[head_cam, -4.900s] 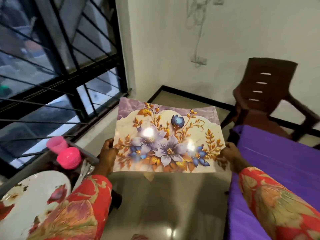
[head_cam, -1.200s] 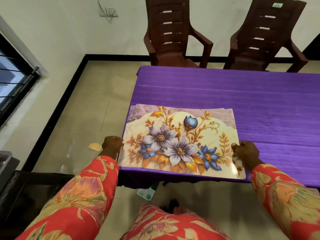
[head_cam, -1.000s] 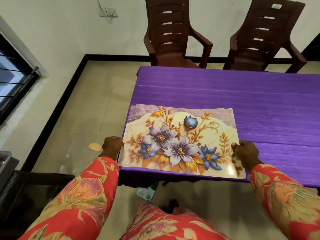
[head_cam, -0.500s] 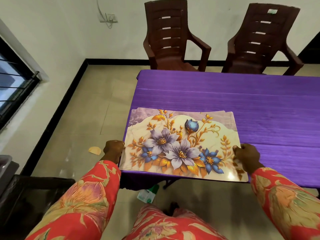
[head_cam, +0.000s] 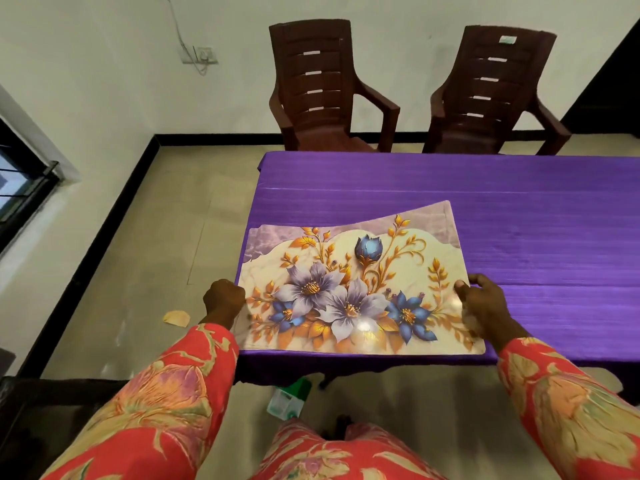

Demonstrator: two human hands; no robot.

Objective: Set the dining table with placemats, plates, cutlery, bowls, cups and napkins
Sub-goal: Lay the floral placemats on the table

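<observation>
Right, a purple-clothed desk (head_cam: 519, 209) stretches ahead of both hands and off past the right one, with a fold line in the cloth running across it. Beyond the desk, two dark brown plastic chairs (head_cam: 325, 95) stand side by side against a white wall, one roughly ahead of the left hand, the other ahead of the right. A wall socket (head_cam: 202, 55) with a dangling cable sits up on that wall, out past the left hand. Beige floor tiles with a black skirting run to the left, where a barred window (head_cam: 20, 188) shows at the edge. A scrap of paper (head_cam: 176, 318) lies on the floor just left of the left hand, and a green-and-white packet (head_cam: 289, 398) lies under the desk's near edge, between the two arms.

Both arms wear red floral sleeves (head_cam: 166, 407) and reach forward, well apart. The left hand (head_cam: 223, 299) is curled round the left edge of the floral placemats (head_cam: 349, 289), knuckles up. The right hand (head_cam: 483, 306) pinches the right edge, thumb on top.

The placemats lie between the hands at the desk's near left corner, long axis running hand to hand. The top one's far right corner is raised and skewed, showing another beneath.
</observation>
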